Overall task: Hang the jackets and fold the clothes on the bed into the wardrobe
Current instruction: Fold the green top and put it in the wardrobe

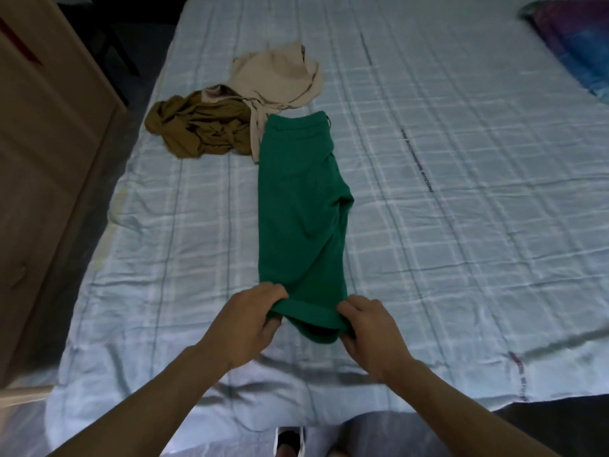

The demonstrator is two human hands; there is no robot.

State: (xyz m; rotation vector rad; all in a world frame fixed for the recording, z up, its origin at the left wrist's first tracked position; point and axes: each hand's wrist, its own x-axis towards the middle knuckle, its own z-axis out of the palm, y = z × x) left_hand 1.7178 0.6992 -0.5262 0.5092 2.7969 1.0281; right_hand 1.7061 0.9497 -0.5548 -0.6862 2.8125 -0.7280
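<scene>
Green trousers (301, 206) lie folded lengthwise along the middle of the bed (461, 192), waistband at the far end. My left hand (253, 321) pinches the near hem at its left corner. My right hand (369, 328) pinches the same hem at its right corner, and the hem is lifted a little off the sheet. Beyond the trousers lie a crumpled beige garment (280, 77) and, to its left, a crumpled olive-brown garment (201, 130).
A wooden wardrobe panel (49, 159) stands along the left edge of the bed. A purple and blue pillow (580, 44) rests at the far right corner. The pale blue checked sheet spreads wide to the right of the trousers.
</scene>
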